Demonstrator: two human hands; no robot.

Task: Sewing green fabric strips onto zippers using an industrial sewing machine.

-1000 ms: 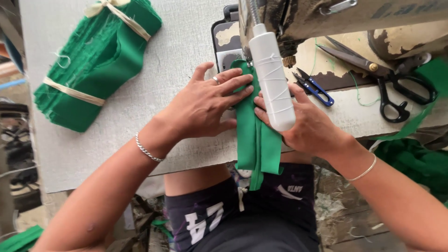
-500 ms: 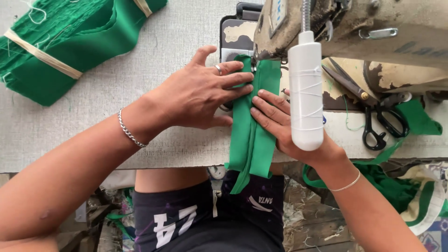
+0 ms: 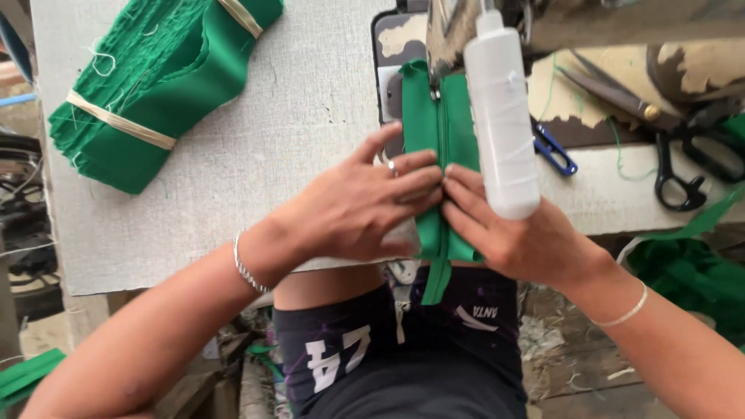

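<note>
A narrow green fabric piece with a zipper [image 3: 434, 124] lies under the sewing machine [image 3: 458, 23] and hangs over the table's near edge. My left hand [image 3: 365, 206] lies flat on its left side, fingers spread, a ring on one finger. My right hand [image 3: 504, 229] presses on its right side, fingertips meeting the left hand's at the zipper line. A white lamp tube [image 3: 500, 116] on the machine hides part of my right hand.
A bundle of green fabric pieces tied with bands [image 3: 147, 85] lies at the table's far left. Small blue thread snips [image 3: 555, 149] and large black scissors [image 3: 675, 147] lie to the right. Green scraps [image 3: 691, 271] hang below right. The grey table top [image 3: 256, 155] ends near my lap.
The green piece has fed further under the machine, so less hangs over the edge. Both hands followed it forward, and the view shifted right and down.
</note>
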